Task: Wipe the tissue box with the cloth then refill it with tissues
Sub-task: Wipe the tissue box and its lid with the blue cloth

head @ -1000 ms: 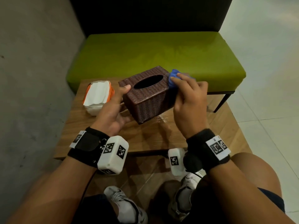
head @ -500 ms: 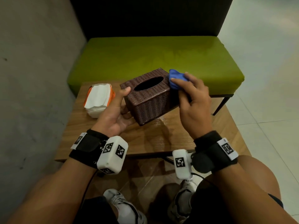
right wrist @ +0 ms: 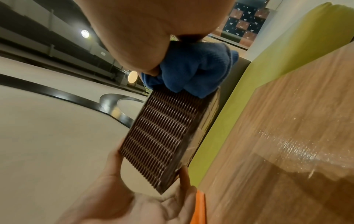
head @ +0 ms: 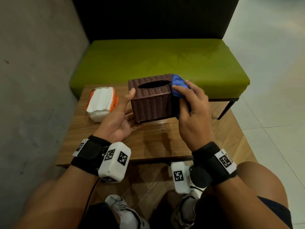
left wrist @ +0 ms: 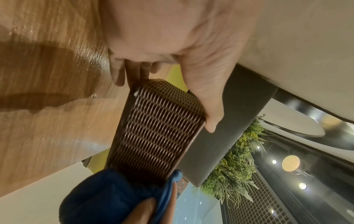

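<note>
A brown woven tissue box [head: 151,101] with an empty oval slot on top stands on the wooden table [head: 156,142]. My left hand [head: 122,116] grips its left end, thumb on the top corner and fingers down at the bottom edge. My right hand [head: 193,106] holds a bunched blue cloth [head: 179,85] and presses it against the box's right end near the top corner. In the left wrist view the box [left wrist: 157,128] lies between my thumb and the cloth [left wrist: 114,194]. From the right wrist, the cloth [right wrist: 191,71] covers one end of the box [right wrist: 162,136].
A white tissue pack in an orange wrapper [head: 102,101] lies on the table to the left of the box. A green bench [head: 165,60] stands right behind the table and a grey wall runs along the left. My knees and shoes are below the table's near edge.
The box has turned from a diagonal pose to square-on toward me. My right hand has slid the cloth round onto the box's right end. My left hand has kept its grip.
</note>
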`<action>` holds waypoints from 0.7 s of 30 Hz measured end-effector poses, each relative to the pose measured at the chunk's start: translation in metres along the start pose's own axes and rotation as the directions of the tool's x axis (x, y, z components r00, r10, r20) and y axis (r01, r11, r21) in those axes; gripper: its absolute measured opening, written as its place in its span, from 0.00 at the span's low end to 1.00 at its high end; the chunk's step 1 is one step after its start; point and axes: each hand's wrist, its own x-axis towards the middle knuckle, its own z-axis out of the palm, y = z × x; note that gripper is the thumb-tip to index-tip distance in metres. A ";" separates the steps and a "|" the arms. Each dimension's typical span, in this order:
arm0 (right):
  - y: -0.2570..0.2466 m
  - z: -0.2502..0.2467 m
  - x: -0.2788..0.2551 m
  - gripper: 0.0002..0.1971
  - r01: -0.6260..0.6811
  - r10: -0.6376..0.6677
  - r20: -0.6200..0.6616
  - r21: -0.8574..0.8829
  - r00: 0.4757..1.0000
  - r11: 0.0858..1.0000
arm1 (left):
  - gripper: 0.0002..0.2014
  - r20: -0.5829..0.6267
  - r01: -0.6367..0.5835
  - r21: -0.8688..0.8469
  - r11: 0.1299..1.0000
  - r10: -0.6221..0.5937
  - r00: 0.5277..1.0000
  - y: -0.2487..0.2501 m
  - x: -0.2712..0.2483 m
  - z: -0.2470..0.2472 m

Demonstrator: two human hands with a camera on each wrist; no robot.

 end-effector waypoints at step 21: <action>0.002 -0.001 0.014 0.20 0.092 -0.073 0.118 -0.168 0.990 0.982 | 0.35 -0.123 0.013 -0.245 0.970 -0.044 0.991 -0.009 0.013 0.002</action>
